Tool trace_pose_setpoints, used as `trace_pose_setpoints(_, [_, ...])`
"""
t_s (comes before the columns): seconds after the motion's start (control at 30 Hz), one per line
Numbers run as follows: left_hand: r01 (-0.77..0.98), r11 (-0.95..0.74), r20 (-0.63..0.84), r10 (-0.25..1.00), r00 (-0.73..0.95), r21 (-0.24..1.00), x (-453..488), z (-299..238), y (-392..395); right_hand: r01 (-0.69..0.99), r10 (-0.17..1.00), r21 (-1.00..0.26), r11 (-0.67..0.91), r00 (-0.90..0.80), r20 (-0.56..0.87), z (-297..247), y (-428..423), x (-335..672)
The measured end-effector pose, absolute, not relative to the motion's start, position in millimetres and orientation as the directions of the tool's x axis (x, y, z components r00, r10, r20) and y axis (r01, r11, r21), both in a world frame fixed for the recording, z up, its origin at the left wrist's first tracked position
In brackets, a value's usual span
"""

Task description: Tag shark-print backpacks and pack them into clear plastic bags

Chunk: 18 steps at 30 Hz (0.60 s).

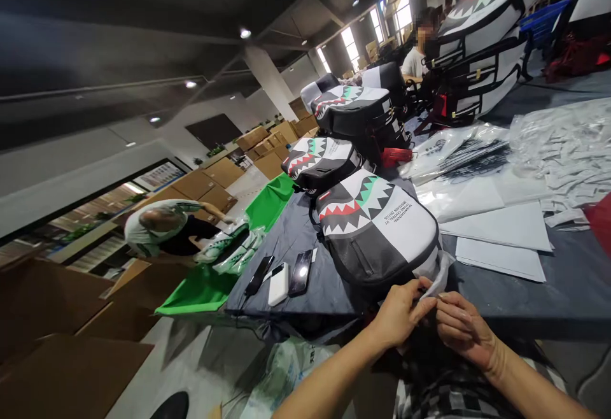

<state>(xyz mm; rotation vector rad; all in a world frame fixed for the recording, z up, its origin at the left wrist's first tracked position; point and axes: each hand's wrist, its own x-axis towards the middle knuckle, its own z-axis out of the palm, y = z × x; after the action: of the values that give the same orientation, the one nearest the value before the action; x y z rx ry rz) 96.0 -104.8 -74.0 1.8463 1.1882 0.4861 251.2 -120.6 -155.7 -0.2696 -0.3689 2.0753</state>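
Left hand (405, 309) pinches whitish wrap (443, 270) at near edge of backpack (377, 231); right hand (466, 330), fingers curled, just beside, hold unclear. Backpack lies on surface (331, 298), just beyond hands. Left of backpack, black phone (300, 274); right of backpack, white sheets (499, 260).

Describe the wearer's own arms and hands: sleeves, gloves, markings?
Left hand and right hand: human, ungloved. Left forearm and right forearm: bare, without visible sleeves, watch, bracelet or cables. No markings discernible. Upper arms out of view.
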Motion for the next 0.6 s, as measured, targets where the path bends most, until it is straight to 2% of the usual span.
trace_pose_setpoints(0.07, [0.616, -0.256, -0.110, 0.864, 0.492, 0.745, 97, -79, -106, -0.742, 0.871, -0.467, -0.480, -0.467, -0.153, -157, -126, 265])
trace_pose_setpoints(0.1, [0.676, -0.341, -0.063, 0.866, 0.497, 0.654, 98, -84, -107, -0.681, 0.883, -0.566, -0.465, -0.405, -0.239, -156, -129, 274])
trace_pose_setpoints(0.17, [0.747, -0.547, 0.092, 0.825, 0.557, 0.377, 98, -97, -110, -0.472, 0.923, -0.794, -0.383, -0.165, -0.348, -150, -133, 294])
trace_pose_setpoints(0.23, [0.701, -0.711, 0.246, 0.689, 0.681, 0.052, 98, -108, -113, -0.221, 0.957, -0.938, -0.268, 0.051, -0.286, -138, -129, 310])
trace_pose_setpoints(0.3, [0.607, -0.770, 0.339, 0.527, 0.780, -0.199, 98, -115, -115, -0.056, 0.976, -0.981, -0.186, 0.105, -0.191, -123, -118, 318])
trace_pose_setpoints(0.33, [0.573, -0.771, 0.367, 0.467, 0.805, -0.276, 97, -116, -115, -0.009, 0.981, -0.985, -0.173, 0.083, -0.173, -116, -110, 318])
trace_pose_setpoints(0.37, [0.550, -0.770, 0.390, 0.421, 0.819, -0.323, 96, -116, -115, 0.020, 0.984, -0.985, -0.172, 0.039, -0.172, -110, -102, 317])
trace_pose_setpoints(0.43, [0.545, -0.768, 0.430, 0.390, 0.814, -0.336, 90, -115, -115, 0.056, 0.979, -0.980, -0.190, -0.065, -0.193, -101, -85, 310])
trace_pose_setpoints(0.5, [0.587, -0.754, 0.481, 0.414, 0.773, -0.295, 77, -113, -116, 0.063, 0.959, -0.964, -0.258, -0.106, -0.263, -97, -70, 303])
trace_pose_setpoints(0.6, [0.670, -0.697, 0.544, 0.470, 0.695, -0.254, 45, -114, -119, 0.026, 0.912, -0.916, -0.401, -0.081, -0.402, -97, -51, 298])
